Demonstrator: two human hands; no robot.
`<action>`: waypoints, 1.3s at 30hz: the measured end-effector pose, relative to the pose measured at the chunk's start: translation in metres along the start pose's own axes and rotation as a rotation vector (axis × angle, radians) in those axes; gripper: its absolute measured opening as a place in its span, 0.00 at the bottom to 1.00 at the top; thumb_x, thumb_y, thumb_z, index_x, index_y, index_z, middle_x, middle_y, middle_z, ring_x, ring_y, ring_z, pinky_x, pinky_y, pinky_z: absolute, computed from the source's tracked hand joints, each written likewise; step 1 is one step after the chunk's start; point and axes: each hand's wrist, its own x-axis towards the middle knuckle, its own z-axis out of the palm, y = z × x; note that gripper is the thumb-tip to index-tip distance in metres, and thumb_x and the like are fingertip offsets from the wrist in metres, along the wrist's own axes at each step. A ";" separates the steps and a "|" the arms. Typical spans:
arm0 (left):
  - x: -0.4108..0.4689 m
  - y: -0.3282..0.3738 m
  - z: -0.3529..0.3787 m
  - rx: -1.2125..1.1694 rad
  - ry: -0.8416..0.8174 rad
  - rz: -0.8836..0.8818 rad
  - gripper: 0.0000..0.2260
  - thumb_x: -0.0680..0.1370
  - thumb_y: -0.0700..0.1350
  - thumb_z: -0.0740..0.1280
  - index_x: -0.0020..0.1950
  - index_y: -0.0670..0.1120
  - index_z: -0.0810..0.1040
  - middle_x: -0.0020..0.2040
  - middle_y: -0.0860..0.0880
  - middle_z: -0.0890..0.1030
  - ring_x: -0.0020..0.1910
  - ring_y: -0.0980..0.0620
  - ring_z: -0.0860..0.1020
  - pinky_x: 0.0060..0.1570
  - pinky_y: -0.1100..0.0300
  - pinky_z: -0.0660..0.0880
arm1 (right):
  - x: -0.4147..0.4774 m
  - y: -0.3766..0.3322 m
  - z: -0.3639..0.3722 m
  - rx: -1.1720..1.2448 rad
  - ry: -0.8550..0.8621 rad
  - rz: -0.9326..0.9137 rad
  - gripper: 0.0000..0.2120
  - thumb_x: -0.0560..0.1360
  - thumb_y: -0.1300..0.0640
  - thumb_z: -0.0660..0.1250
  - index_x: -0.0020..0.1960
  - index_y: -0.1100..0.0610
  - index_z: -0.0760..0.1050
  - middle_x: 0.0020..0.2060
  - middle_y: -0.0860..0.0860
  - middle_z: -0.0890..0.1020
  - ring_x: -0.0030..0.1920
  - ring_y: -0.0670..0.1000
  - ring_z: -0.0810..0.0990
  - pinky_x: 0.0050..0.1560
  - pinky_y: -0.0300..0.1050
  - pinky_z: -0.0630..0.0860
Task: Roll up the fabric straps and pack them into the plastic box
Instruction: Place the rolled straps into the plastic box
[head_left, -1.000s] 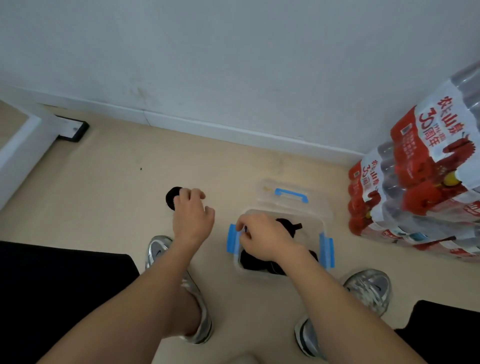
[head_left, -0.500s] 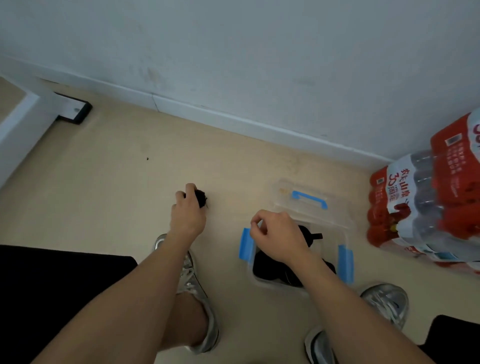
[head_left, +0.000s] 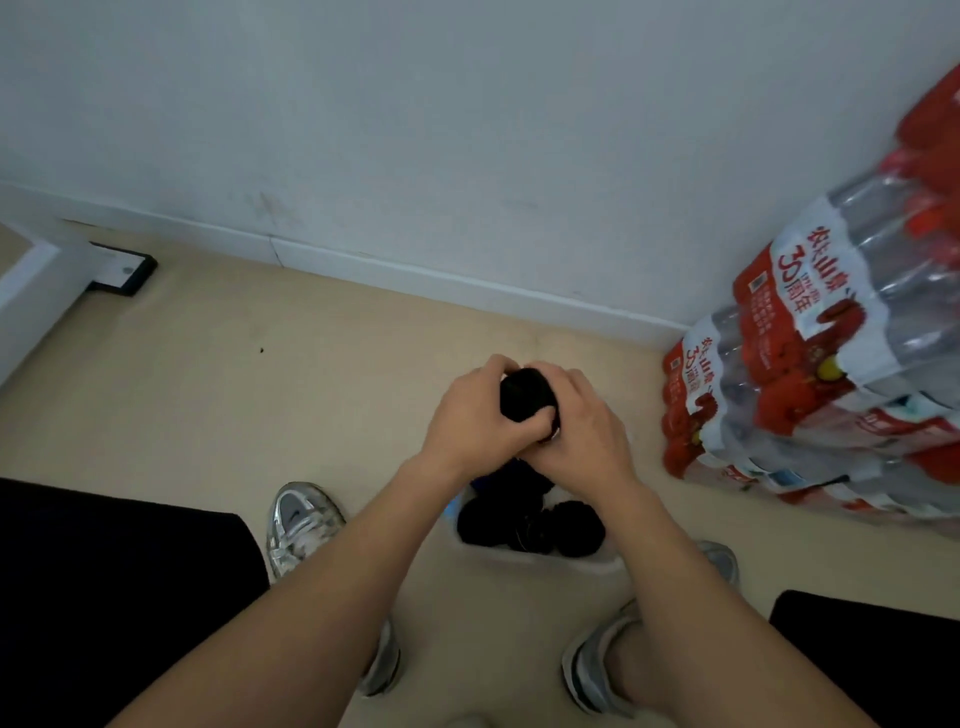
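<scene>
Two hands (head_left: 524, 415) gripping rolled strap (head_left: 525, 392), bottle packs (head_left: 810, 374) beside

Plain white wall (head_left: 467, 130) fills the far half, faint scuff marks low on it. White baseboard (head_left: 415, 275) runs along its foot, dropping toward the right. Floor (head_left: 260, 405) is smooth beige, one small dark speck left of centre. Far left: white furniture edge (head_left: 31, 291) with a black-and-white foot (head_left: 122, 270) on the floor. Right: stacked shrink-wrapped packs of water bottles (head_left: 841, 374), red-and-white labels, against the wall. Light is soft, even.
</scene>
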 end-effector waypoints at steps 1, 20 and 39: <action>-0.004 0.004 0.008 -0.013 -0.052 0.023 0.27 0.71 0.64 0.76 0.64 0.53 0.77 0.51 0.53 0.85 0.43 0.54 0.81 0.47 0.56 0.79 | -0.006 0.010 -0.009 -0.051 0.010 0.005 0.33 0.66 0.34 0.71 0.69 0.36 0.69 0.56 0.40 0.77 0.50 0.53 0.83 0.40 0.49 0.78; -0.056 -0.028 0.097 1.005 -0.737 0.191 0.51 0.75 0.78 0.62 0.88 0.60 0.40 0.88 0.46 0.37 0.82 0.36 0.56 0.72 0.39 0.68 | -0.065 0.076 -0.010 -0.172 -0.129 0.278 0.25 0.72 0.43 0.76 0.56 0.47 0.62 0.51 0.49 0.79 0.45 0.58 0.81 0.41 0.51 0.77; -0.033 -0.041 0.092 0.826 -0.696 0.167 0.62 0.66 0.81 0.69 0.89 0.51 0.50 0.85 0.52 0.55 0.82 0.46 0.58 0.72 0.43 0.75 | -0.077 0.087 0.033 -0.591 -0.143 -0.089 0.16 0.68 0.64 0.81 0.55 0.60 0.84 0.49 0.56 0.82 0.47 0.57 0.82 0.46 0.50 0.82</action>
